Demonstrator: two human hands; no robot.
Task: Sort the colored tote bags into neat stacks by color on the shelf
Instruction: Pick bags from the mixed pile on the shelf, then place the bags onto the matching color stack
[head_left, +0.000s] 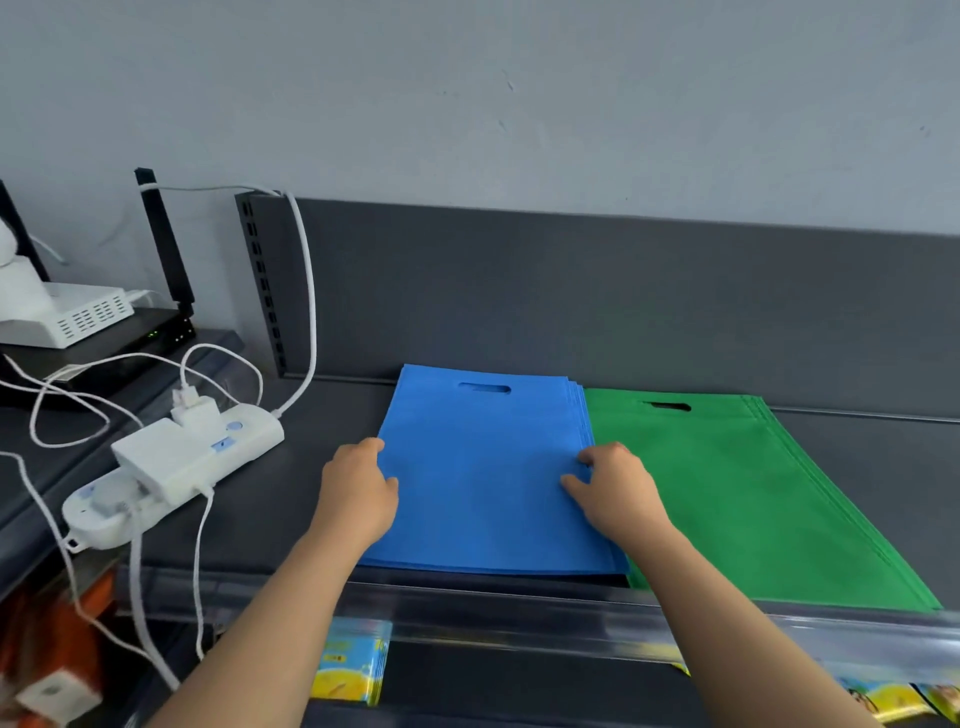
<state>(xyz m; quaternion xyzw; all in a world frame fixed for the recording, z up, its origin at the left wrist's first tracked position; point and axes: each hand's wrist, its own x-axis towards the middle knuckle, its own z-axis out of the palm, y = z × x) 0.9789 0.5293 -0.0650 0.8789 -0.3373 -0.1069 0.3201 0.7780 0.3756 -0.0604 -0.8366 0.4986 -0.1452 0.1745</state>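
Observation:
A stack of blue tote bags (483, 467) lies flat on the dark grey shelf (291, 467), cut-out handles toward the back wall. Beside it on the right lies a stack of green tote bags (737, 493), its edges fanned out slightly; the blue stack overlaps its left edge. My left hand (358, 493) grips the left edge of the blue stack, thumb on top. My right hand (613, 491) grips the blue stack's right edge, fingers curled at the seam with the green stack.
White power strips (176, 467) with plugs and cables lie on the shelf to the left. A black router (156, 322) and white box (78, 312) stand farther left. A clear price rail (519, 618) runs along the shelf's front edge, with yellow packets (348, 670) hanging below.

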